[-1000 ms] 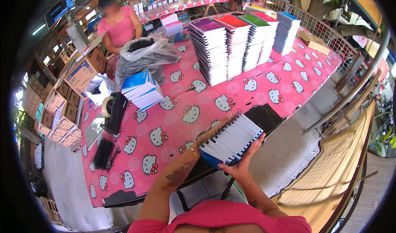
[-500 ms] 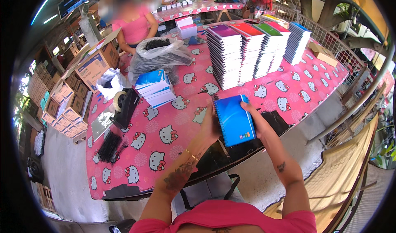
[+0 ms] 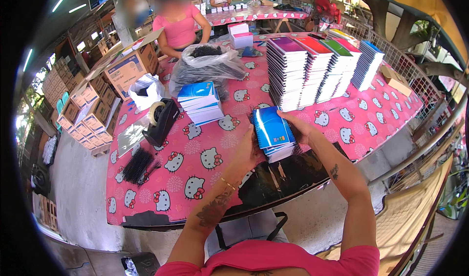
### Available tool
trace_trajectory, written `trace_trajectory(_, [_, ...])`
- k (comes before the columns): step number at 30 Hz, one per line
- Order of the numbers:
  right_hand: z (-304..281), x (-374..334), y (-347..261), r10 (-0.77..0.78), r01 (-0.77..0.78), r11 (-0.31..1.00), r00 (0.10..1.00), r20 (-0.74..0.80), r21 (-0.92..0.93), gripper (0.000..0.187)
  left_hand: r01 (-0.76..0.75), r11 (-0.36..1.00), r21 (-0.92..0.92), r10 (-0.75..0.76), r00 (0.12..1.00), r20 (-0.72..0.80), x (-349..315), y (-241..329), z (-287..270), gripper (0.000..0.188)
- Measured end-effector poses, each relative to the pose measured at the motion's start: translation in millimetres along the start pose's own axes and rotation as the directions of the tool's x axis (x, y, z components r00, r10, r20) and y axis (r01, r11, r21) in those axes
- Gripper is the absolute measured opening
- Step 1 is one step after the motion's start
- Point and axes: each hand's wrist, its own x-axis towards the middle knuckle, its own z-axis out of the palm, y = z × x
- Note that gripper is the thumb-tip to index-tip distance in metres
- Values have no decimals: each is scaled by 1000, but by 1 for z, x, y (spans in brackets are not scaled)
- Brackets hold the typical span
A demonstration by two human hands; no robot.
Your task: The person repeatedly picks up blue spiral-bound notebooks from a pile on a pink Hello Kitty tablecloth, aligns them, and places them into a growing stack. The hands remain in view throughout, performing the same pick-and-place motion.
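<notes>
A blue spiral notebook [image 3: 272, 125] lies flat between my two hands, on top of a short stack of notebooks [image 3: 280, 152] at the table's near edge. My left hand [image 3: 251, 145] is closed along its spiral side, with the fingers partly hidden. At the far right corner, my right hand [image 3: 298, 128] grips it with the thumb on the cover. To the left stands another stack of blue-covered notebooks [image 3: 202, 107]. Beyond my hands rise tall stacks with purple [image 3: 287, 73], red, green and blue covers.
A black tape dispenser [image 3: 161, 122] and a bundle of black spiral coils [image 3: 139, 166] lie on the left. Behind them are a plastic bag of coils [image 3: 207, 71] and cardboard boxes [image 3: 131, 71]. A co-worker in pink [image 3: 180, 24] stands across the pink patterned table [image 3: 215, 178].
My hands have lowered the blue notebook from a raised, tilted position onto the short stack. The view has shifted, so the table's contents appear farther right.
</notes>
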Motion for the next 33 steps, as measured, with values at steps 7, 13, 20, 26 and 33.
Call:
trace_trajectory(7, [16,-13,-24,-35,38,998,998,55,-53,110,-156,960,-233,166,986,24,16,-7,41,75])
trace_trajectory(13, [37,-31,-31,-112,103,985,992,-57,-136,97,-177,950,-257,162,984,-77,30,-12,41,77])
trace_trajectory(20, [37,-27,-22,-81,78,995,995,-53,-57,93,-205,945,-253,170,973,-155,40,-11,40,79])
trace_trajectory(26, [25,-17,-18,-75,77,997,995,-66,30,94,-112,975,-192,95,991,-97,42,-7,31,81])
trace_trajectory(33, [14,-15,-2,37,-53,972,996,75,227,97,-98,961,-260,100,995,-2,43,-10,39,79])
